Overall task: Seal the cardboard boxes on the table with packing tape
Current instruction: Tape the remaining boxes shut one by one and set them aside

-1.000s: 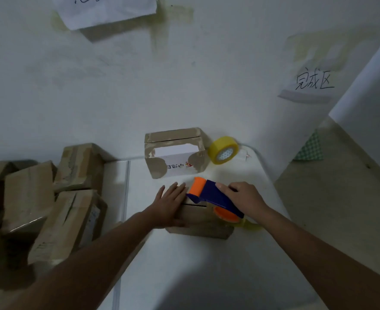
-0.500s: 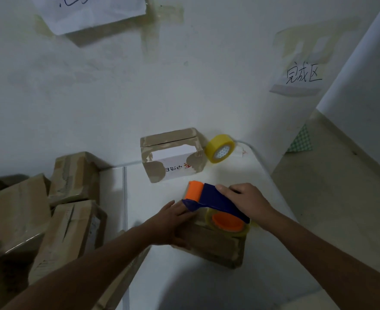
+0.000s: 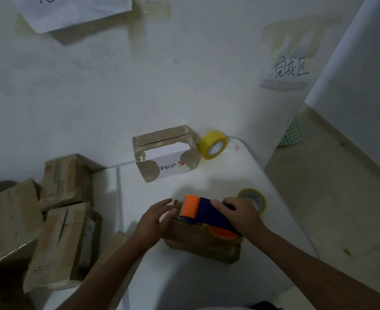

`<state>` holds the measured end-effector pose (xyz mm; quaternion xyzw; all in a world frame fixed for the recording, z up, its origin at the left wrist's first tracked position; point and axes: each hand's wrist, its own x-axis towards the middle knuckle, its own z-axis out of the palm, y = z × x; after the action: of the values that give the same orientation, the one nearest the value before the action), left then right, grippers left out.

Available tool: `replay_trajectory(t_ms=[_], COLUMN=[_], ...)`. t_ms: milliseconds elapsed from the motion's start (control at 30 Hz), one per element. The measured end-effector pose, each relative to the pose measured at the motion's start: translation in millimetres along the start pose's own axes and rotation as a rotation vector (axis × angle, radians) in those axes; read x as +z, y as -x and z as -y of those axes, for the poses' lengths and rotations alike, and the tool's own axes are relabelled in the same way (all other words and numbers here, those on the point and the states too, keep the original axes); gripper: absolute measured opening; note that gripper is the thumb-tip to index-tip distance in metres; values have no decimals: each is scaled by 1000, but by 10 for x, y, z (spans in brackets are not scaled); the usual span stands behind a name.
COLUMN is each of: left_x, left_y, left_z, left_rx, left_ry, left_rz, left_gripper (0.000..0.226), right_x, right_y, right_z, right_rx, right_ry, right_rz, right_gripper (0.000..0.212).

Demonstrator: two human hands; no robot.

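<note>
Cardboard box [image 3: 203, 245] (creased) under blocky plastic dispenser [image 3: 209, 217].

Arms: 2 bare forearms, no sleeves in view
Left hand [image 3: 154, 220]: no glove, ring or watch
Right hand [image 3: 240, 217]: no glove, wrist bare

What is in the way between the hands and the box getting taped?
Nothing visible. The left hand rests against the cardboard box, and the right hand grips the tape dispenser sitting on top of it.
</note>
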<state>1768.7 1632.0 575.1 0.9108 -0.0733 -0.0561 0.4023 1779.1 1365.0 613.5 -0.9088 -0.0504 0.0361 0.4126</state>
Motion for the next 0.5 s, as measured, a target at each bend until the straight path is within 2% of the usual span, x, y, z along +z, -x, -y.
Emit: replay_trajectory(t_ms=[67, 133, 200, 333, 500], left_x=[-26, -25, -31, -9, -50], left_y=[74, 100, 82, 25, -18], left_z=[-125, -279, -413, -544, -645], left_rx=[-317, -584, -757, -829, -808], left_ry=[303, 720, 970, 1060, 1081], left_rz=[-64, -8, 46, 125, 92], left_gripper=[26, 27, 28, 36, 23], right_x=[11, 23, 33, 44, 33], right_y=[-1, 5, 11, 14, 33], right_z=[-25, -20, -5, 1, 0], right_rx=[10, 3, -10, -12, -4], right_ry=[0, 7, 30, 42, 70], right_rz=[-10, -4, 2, 4, 16], right_gripper=[80, 80, 79, 79, 66])
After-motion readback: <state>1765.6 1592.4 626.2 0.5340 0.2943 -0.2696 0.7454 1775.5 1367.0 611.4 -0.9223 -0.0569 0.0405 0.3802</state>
